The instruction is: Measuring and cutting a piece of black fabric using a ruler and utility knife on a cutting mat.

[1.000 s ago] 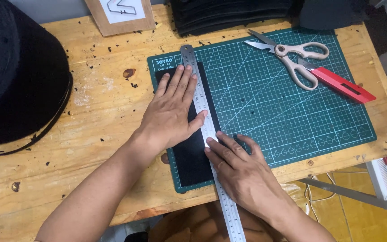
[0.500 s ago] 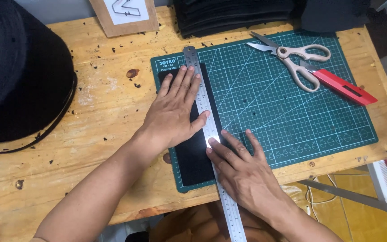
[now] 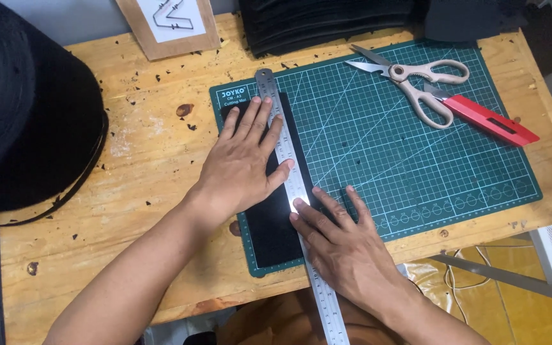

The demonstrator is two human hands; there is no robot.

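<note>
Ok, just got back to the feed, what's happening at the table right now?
A person is lining up a steel ruler along the edge of a black strip on a green cutting mat. The left hand lies flat on the strip and ruler; the right hand presses the ruler lower down. Scissors and a red utility knife lie untouched on the mat's far right corner.

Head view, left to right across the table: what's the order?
Black roll → left hand → steel ruler → right hand → scissors → red cutter.
</note>
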